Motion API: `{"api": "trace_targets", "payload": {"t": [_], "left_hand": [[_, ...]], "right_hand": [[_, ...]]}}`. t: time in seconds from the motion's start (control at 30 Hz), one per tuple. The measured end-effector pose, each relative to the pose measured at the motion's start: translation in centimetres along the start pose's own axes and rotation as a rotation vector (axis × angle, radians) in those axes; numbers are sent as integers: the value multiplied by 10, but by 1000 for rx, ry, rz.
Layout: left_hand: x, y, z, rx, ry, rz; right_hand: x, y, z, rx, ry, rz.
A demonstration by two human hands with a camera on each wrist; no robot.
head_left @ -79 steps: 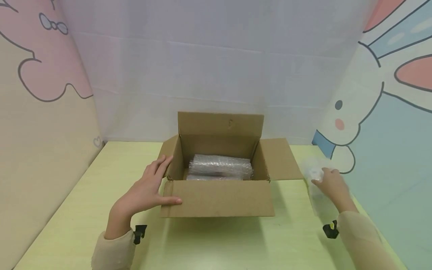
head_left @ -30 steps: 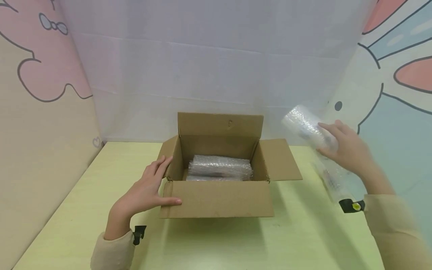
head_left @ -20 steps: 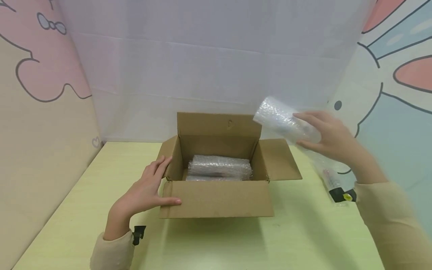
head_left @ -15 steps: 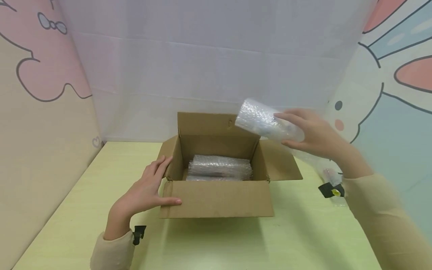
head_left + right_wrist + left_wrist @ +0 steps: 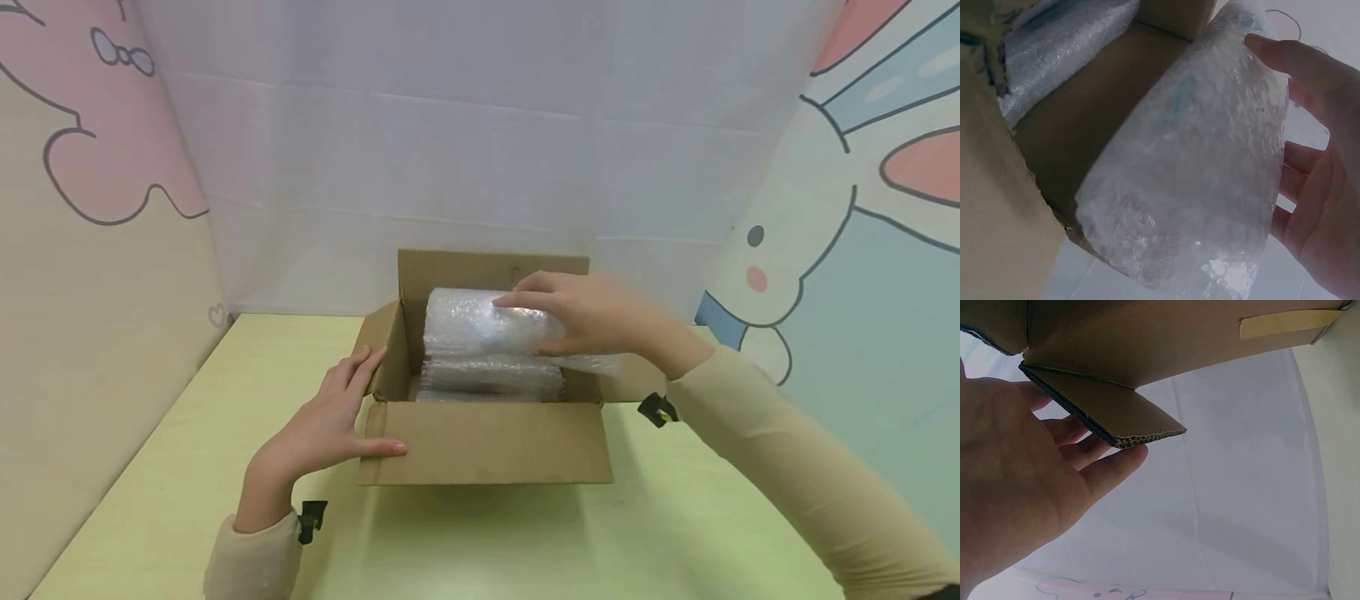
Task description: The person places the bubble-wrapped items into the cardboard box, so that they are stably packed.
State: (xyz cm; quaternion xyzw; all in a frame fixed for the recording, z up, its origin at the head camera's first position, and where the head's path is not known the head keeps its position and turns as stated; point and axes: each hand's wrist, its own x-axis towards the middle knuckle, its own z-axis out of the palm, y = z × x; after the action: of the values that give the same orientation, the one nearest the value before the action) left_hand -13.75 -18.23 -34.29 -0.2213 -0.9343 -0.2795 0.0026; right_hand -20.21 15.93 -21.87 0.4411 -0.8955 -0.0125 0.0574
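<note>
My right hand (image 5: 592, 315) grips a bubble-wrapped bundle (image 5: 465, 323), thumb on one side and fingers on the other. A faint bluish patch shows through the wrap in the right wrist view. The bundle is over the back part of an open cardboard box (image 5: 487, 443), lying crosswise. Below it in the box lie bubble-wrapped rolls (image 5: 487, 377), partly hidden by the front wall. My left hand (image 5: 318, 429) rests at the box's front left corner, fingers along the left flap (image 5: 1104, 403) and thumb laid straight on the front flap.
The box stands on a pale yellow-green table (image 5: 480, 542) with its flaps spread outward. The right flap (image 5: 637, 382) is partly covered by the right arm. A white sheet (image 5: 480, 150) hangs behind, and cartoon-printed panels (image 5: 877, 333) stand at both sides.
My right hand has picked up the bubble-wrapped bundle at the table's right side, raised it and carried it left over the box. The left hand and the box have kept their places.
</note>
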Motion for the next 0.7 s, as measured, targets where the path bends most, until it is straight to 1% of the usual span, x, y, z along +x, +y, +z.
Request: {"api": "trace_targets", "payload": {"t": [0.17,0.27,0.33,0.47,0.57,0.63,0.7], "left_hand": [[0,0,0,-3,-2,0],[1,0,1,-5,-5,-1],[1,0,1,-3,-6,-3],[1,0,1,-3,-10,-5],[1,0,1,-5,-11,-7],[1,0,0,-7,-10,-9],[1,0,0,-7,-11,-10]], "right_hand": [[19,-9,10,-20,-115,-50],[28,-12,16,-29,-172,-61],[32,-15,20,-13,-210,-55],[40,-20,30,7,-278,-55],[43,-23,38,1,-334,-68],[44,-25,43,1,-356,-77],[45,-26,49,10,-361,-86]]}}
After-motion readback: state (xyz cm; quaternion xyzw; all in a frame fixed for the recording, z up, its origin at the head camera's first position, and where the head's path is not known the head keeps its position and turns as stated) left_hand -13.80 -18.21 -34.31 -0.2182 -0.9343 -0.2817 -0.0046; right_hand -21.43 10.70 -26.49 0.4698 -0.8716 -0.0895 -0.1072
